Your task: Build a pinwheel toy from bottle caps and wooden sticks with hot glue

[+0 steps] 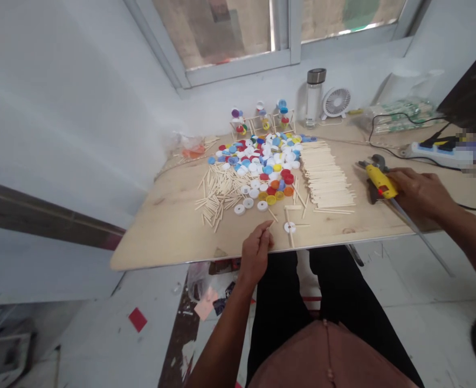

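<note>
My right hand is closed around a yellow hot glue gun at the right of the table, with a long glue stick trailing from its back end. At the table's front edge, my left hand is closed in a pinch; a pale tip at its fingers looks like a short wooden stick. Just right of that hand lies a white bottle cap with wooden sticks laid across and beside it. Beyond it are a heap of coloured bottle caps, a pile of short sticks and a stack of longer wooden sticks.
Small stick-and-cap constructions stand at the back by the window. Behind the sticks are a glass bottle, a white fan and a plastic-wrapped bundle. A power strip with black cables lies at the right.
</note>
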Motion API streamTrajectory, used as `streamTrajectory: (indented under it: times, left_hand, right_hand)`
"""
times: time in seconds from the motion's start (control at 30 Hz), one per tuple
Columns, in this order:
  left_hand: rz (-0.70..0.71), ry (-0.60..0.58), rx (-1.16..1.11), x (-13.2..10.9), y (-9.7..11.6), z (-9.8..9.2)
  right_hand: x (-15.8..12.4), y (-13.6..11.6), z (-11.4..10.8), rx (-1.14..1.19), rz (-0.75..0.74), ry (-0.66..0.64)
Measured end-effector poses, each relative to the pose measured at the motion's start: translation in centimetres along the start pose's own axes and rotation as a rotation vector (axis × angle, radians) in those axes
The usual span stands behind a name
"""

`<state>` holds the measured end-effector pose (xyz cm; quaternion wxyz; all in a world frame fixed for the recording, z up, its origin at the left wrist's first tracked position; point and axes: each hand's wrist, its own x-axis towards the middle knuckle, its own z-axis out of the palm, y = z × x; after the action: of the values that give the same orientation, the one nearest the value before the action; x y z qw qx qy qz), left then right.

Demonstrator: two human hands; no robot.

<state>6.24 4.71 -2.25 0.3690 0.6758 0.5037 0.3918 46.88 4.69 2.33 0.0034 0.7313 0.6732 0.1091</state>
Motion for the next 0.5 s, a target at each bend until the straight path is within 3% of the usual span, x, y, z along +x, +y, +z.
streamTrajectory:
  times: [0.1, 0.27, 0.3, 0.4, 0.5]
  left_hand:
    - [-0.019, 0.007, -0.036, 0.0, 0.1, 0.0]
    - [-0.057, 0.02, -0.091, 0.1, 0.5, 0.0]
    - [-0.064, 0.025, -0.101, 0.1, 0.7, 0.0]
    - [-0.078, 0.027, -0.14, -0.1, 1.2, 0.1]
    - [-0.087, 0.006, -0.183, -0.5, 1.7, 0.3]
  right_hand:
    - [-0.2, 0.0, -0.3, 0.059, 0.056, 0.024]
    - [-2.0, -2.4, -2.4, 0.516, 0.516, 0.104]
    - [-2.6, -3.2, -2.9, 0.614, 0.546, 0.122]
    - [-4.4, -6.3, -4.0, 0.896, 0.424, 0.089]
    - [-6.1, -9.5, -4.2, 1.03, 0.276, -0.003]
